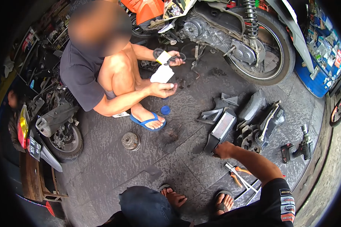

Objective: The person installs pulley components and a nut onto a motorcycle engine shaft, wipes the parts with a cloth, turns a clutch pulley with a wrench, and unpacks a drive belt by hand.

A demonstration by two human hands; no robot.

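Note:
My right hand [224,150] reaches in from the lower right, its fingers closed on the lower end of a black box-shaped part with a pale mesh panel [222,126], which rests on the floor. Beside my front foot, my left hand [175,199] hangs low with its fingers partly spread and nothing visible in them. Black plastic covers [253,107] and a metal-and-black engine cover part [262,133] lie just right of the box. Nearer to me are orange-handled pliers [236,178] and a silver T-shaped wrench [243,181].
A co-worker [79,72] squats at the upper left, holding a white packet [162,74] and a black loop. A scooter's rear wheel [271,56] stands at the top. A round metal part [130,141], a blue cap [165,110] and a cordless tool [304,145] lie around.

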